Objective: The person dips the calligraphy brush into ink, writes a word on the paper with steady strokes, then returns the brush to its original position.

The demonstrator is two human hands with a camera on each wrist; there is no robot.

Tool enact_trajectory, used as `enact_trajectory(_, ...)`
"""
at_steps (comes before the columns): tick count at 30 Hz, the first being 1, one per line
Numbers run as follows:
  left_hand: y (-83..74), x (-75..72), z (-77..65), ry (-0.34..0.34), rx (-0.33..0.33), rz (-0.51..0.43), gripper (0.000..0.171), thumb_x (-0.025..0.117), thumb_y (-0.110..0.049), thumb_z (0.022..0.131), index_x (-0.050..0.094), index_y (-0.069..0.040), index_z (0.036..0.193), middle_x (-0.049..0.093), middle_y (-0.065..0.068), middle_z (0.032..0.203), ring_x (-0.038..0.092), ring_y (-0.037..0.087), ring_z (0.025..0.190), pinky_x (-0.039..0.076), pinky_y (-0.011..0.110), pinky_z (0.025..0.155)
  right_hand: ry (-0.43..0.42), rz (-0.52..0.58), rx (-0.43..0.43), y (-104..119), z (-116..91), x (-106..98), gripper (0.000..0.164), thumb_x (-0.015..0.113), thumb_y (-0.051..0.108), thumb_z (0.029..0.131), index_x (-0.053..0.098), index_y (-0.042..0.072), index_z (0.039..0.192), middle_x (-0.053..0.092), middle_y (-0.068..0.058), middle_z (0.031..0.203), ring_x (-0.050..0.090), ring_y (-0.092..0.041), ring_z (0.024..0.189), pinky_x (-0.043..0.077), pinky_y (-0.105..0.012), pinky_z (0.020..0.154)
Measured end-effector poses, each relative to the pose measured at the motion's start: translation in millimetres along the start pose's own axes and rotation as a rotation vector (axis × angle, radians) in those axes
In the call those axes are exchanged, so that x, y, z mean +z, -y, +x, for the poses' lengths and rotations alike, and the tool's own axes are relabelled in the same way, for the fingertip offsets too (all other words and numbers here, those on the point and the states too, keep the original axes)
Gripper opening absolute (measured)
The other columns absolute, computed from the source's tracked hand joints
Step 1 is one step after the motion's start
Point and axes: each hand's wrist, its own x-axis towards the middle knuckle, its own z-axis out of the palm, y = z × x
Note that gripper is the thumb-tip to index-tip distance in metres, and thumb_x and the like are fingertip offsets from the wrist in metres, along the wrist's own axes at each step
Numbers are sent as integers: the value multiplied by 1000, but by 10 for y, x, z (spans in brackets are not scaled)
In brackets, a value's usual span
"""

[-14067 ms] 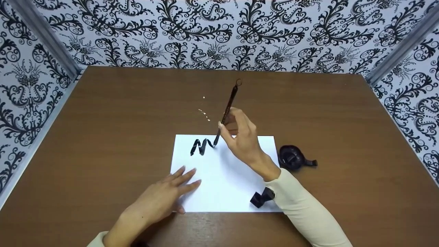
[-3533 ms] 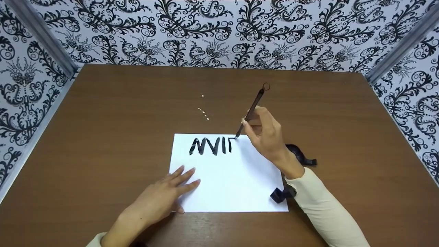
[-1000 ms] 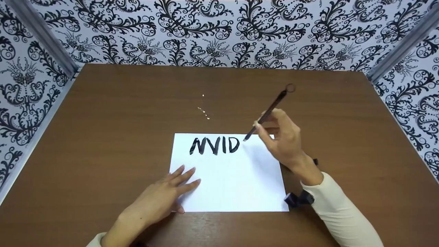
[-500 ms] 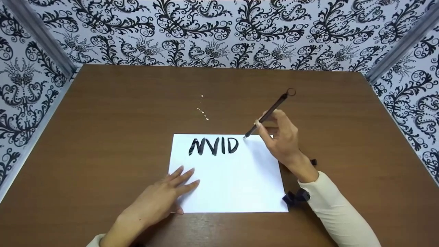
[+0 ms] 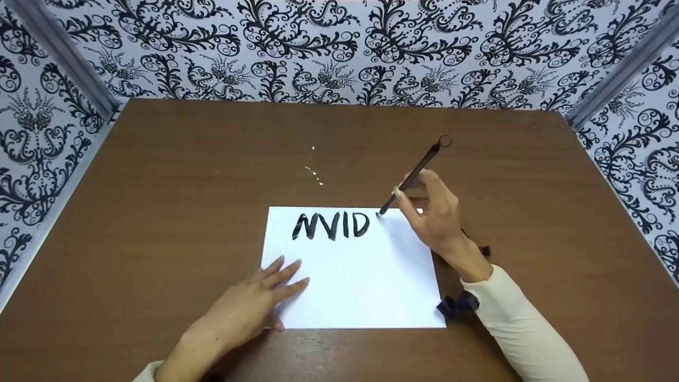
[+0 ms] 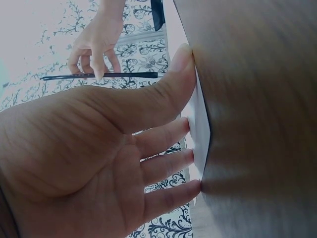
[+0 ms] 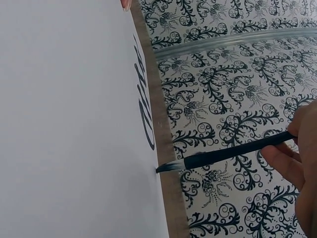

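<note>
A white sheet of paper (image 5: 355,286) lies on the brown table, with black painted letters (image 5: 331,226) reading NVID along its top. My right hand (image 5: 432,212) pinches a dark paintbrush (image 5: 421,163), tilted, a loop at its upper end. In the right wrist view the black-tipped bristles (image 7: 170,166) meet the paper just past the D. My left hand (image 5: 249,302) rests on the sheet's lower left part with its fingers spread. The left wrist view shows its thumb (image 6: 173,82) and fingertips at the paper's edge.
A small dark handle (image 5: 485,251) shows beyond my right forearm; the dish it belongs to is mostly hidden. A black wrist camera (image 5: 459,305) sits at my right wrist. Pale specks (image 5: 314,174) mark the table (image 5: 185,175) behind the sheet. Patterned walls (image 5: 329,53) enclose its back and sides.
Since the oldest frame, the brush strokes have grown into NVID, and my right hand has shifted right. Over the last second the brush has barely moved, while my left hand has stayed in place.
</note>
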Motion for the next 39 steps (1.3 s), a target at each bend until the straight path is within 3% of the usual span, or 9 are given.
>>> enact_trajectory(12, 1, 7, -3, -13, 7, -1, 72, 68, -34, 73, 51, -15, 140, 35, 11, 151, 30, 37, 137, 37, 58, 99, 51, 41, 24, 44, 1, -5, 32, 66, -15, 77, 53, -7, 105, 62, -15, 88, 69, -27, 74, 55, -18, 64)
enact_trajectory(21, 9, 11, 1, -11, 11, 16, 73, 70, -35, 73, 51, -16, 140, 36, 10, 151, 30, 37, 137, 43, 57, 94, 79, 50, 36, 91, 12, -17, 31, 66, -14, 78, 54, -7, 106, 61, -15, 87, 69, -27, 74, 54, -17, 65)
enact_trajectory(39, 3, 0, 0, 4, 5, 2, 73, 69, -34, 74, 49, -16, 141, 33, 11, 151, 28, 37, 138, 36, 58, 100, 144, 19, 45, 185, 38, -69, 32, 67, -10, 79, 53, -5, 108, 62, -12, 87, 69, -23, 76, 54, -18, 62)
